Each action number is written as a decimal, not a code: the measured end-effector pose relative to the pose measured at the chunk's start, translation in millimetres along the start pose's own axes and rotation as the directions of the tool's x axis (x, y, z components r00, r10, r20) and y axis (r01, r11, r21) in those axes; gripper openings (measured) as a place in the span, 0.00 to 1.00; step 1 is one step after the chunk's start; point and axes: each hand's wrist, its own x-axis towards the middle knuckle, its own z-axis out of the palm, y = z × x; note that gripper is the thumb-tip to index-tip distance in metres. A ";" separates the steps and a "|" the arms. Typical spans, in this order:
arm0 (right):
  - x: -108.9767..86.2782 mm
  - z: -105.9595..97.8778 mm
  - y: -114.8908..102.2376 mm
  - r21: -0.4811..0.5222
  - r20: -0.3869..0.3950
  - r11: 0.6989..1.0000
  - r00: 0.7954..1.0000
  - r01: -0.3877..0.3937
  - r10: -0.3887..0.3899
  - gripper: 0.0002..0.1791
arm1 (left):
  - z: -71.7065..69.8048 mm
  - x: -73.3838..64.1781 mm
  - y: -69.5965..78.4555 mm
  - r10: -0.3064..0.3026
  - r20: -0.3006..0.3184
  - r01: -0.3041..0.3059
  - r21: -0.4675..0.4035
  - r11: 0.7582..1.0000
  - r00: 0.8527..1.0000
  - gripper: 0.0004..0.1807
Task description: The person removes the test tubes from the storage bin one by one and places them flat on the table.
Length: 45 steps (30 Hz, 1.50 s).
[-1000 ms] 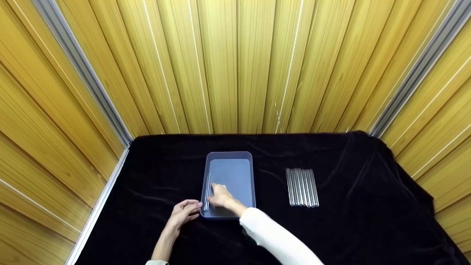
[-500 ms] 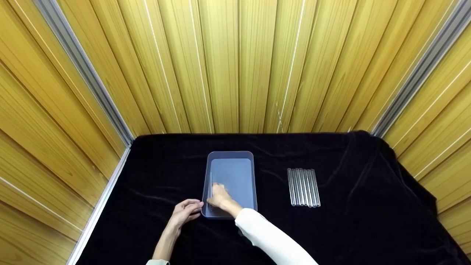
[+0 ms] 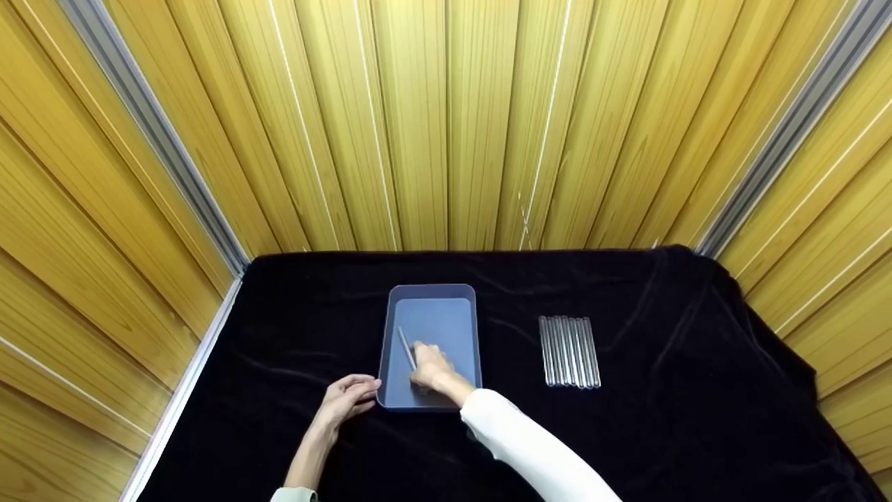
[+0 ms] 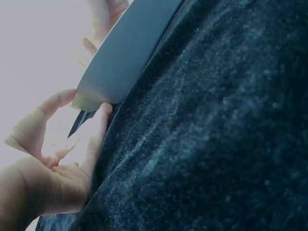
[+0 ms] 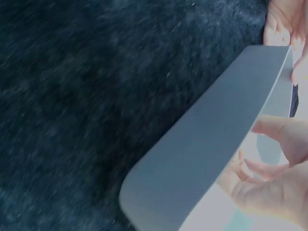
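In the head view a shallow blue-grey tray (image 3: 446,317) stands on black cloth. My right hand (image 3: 432,366) reaches inside it and grips a slim clear glass tube (image 3: 406,347). The tube's far end sticks out past the fingers, slanting up and left; its near end is hidden by the hand. My left hand (image 3: 345,399) touches the tray's near left corner. In the left wrist view its thumb lies at the rim and a straight finger rests low on the outer wall (image 4: 120,62). The right wrist view shows the hand behind the tray wall, the tube not distinguishable.
To the right of the tray several similar clear tubes (image 3: 570,352) lie side by side in a row. The black velvet cloth (image 3: 669,418) has folds at right. Yellow wood-patterned walls (image 3: 481,125) enclose the back and sides.
The tube was lying along the tray's left wall inside; it now slants in my right hand, which has moved slightly right. My left hand stays at the corner.
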 end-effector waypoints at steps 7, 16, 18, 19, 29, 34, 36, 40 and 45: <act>-2.6 -11.6 9.7 0.015 0.050 1.000 0.998 -0.027 0.026 0.25 | -2.6 -1.3 -1.4 -0.003 -0.005 0.003 0.012 1.000 1.000 0.21; -2.4 -36.6 16.1 0.000 0.101 0.998 0.993 -0.055 0.055 0.25 | -0.1 0.5 -2.9 0.001 -0.013 0.000 0.016 1.000 1.000 0.19; -3.8 -43.4 17.7 0.011 0.084 1.000 0.996 -0.027 0.026 0.29 | 1.0 0.4 -2.3 0.000 -0.014 0.000 0.014 1.000 1.000 0.19; -4.8 -47.2 18.4 0.013 0.074 1.000 0.997 -0.013 0.012 0.32 | 1.5 0.5 -2.0 0.001 -0.013 -0.001 0.013 1.000 1.000 0.19; -10.8 -84.2 24.7 -0.033 -0.025 0.997 0.997 0.072 -0.073 0.39 | 1.9 -1.5 1.1 -0.003 -0.013 0.003 -0.001 1.000 1.000 0.17; -12.4 -98.6 29.7 -0.048 -0.065 0.997 0.996 0.064 -0.067 0.40 | 0.8 -2.0 2.0 -0.001 -0.010 0.001 0.007 1.000 1.000 0.18; -11.6 -103.9 32.8 -0.046 -0.079 0.998 0.995 0.051 -0.055 0.41 | 0.4 -1.6 1.6 -0.004 -0.012 0.004 0.009 1.000 1.000 0.19; -7.5 -113.7 42.6 -0.030 -0.087 0.999 0.996 0.016 -0.019 0.40 | 0.8 0.6 0.0 -0.006 -0.011 0.006 0.011 1.000 1.000 0.20; 6.7 -115.7 71.4 -0.027 -0.084 1.000 0.996 0.015 -0.017 0.38 | 0.9 1.0 -0.4 -0.014 -0.018 0.014 0.013 1.000 1.000 0.20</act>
